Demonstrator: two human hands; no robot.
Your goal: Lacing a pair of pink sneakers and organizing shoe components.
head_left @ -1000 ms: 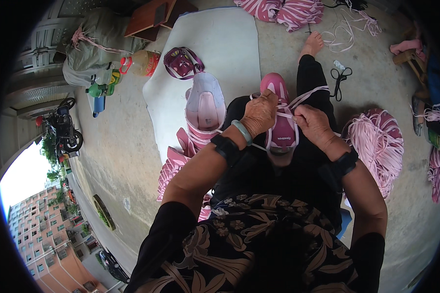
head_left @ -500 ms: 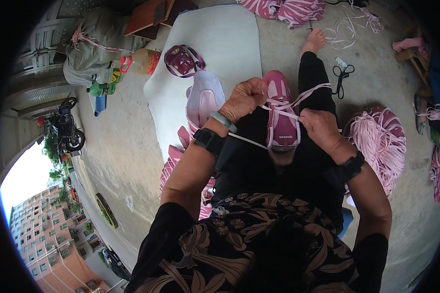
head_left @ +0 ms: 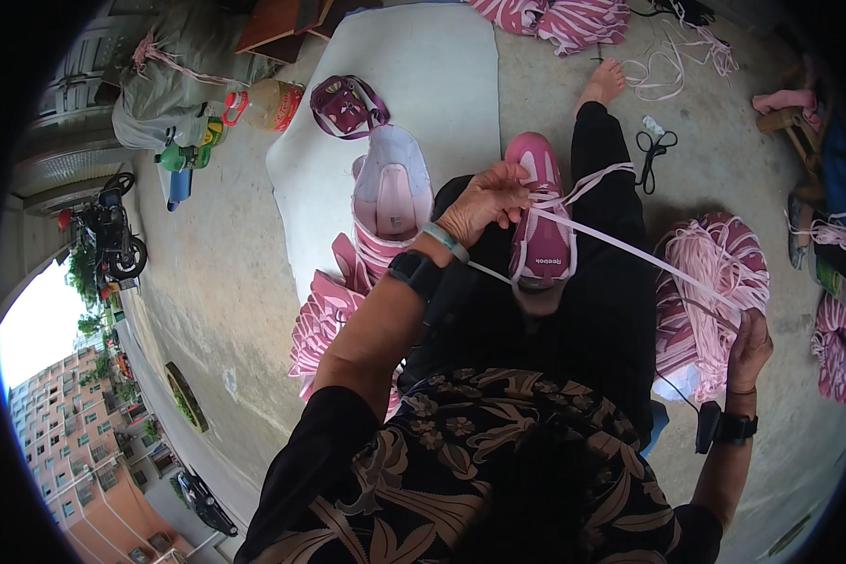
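Note:
A pink shoe upper (head_left: 543,246) lies toe-away between my black-trousered legs. My left hand (head_left: 487,202) is closed in a pinch at the left edge of its lacing; the fingertips hide exactly what is between them. From the eyelets a pale pink shoelace (head_left: 644,252) runs taut to the lower right. Its far part is gripped by my right hand (head_left: 750,350), stretched out beside a heap of laced pink uppers (head_left: 710,282). Another stretch of lace (head_left: 603,175) lies loosely across my right thigh.
Left of my leg stands a stack of pink uppers (head_left: 393,202) beside a white sheet (head_left: 442,75). A small purple bag (head_left: 348,105) rests on the sheet. Black scissors (head_left: 652,155) lie right of my foot. Bundled uppers (head_left: 587,21) sit at the far side, bottles (head_left: 274,106) at the left.
My right hand has swung far out to the right and toward me, drawing the shoelace into a long straight line. My left hand stays by the lacing, shifted slightly right.

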